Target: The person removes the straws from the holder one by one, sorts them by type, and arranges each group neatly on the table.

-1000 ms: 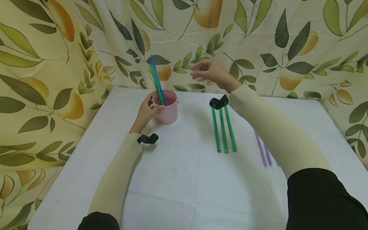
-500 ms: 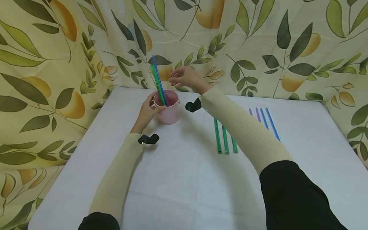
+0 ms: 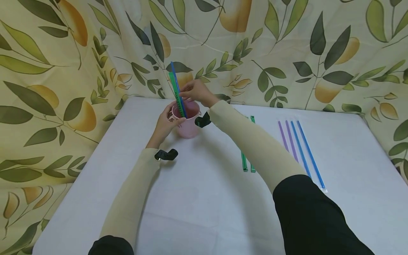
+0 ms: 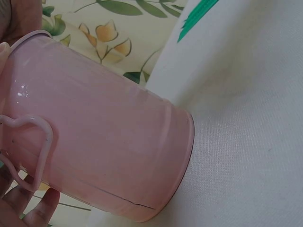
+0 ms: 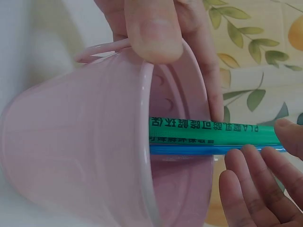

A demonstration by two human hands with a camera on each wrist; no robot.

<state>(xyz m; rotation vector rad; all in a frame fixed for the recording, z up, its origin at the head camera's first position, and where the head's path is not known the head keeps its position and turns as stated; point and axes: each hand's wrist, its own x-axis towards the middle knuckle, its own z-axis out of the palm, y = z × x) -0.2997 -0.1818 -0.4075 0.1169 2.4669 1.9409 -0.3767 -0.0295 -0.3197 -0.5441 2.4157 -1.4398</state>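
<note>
A small pink bucket (image 3: 187, 130) with heart-shaped handles stands upright at the back left. My left hand (image 3: 162, 124) grips its rim, thumb over the near edge and fingers round the outside. Inside lean a wide green straw (image 5: 222, 134), wrapped and printed with dark lettering, and a thinner blue straw (image 5: 184, 150). My right hand (image 3: 198, 92) is above the bucket's mouth. Its thumb lies by the green straw and its fingers by the blue one, pinching the pair near their upper part.
Wrapped green straws (image 3: 244, 163) lie on the white table (image 3: 185, 202), partly behind my right forearm. Farther right are two purple straws (image 3: 282, 132) and two blue straws (image 3: 310, 154) side by side. A leaf-and-fruit patterned cloth (image 3: 287, 42) hangs behind the table.
My right hand has moved left and down from above the green straws on the table to the straws in the bucket. The left hand keeps its grip on the rim.
</note>
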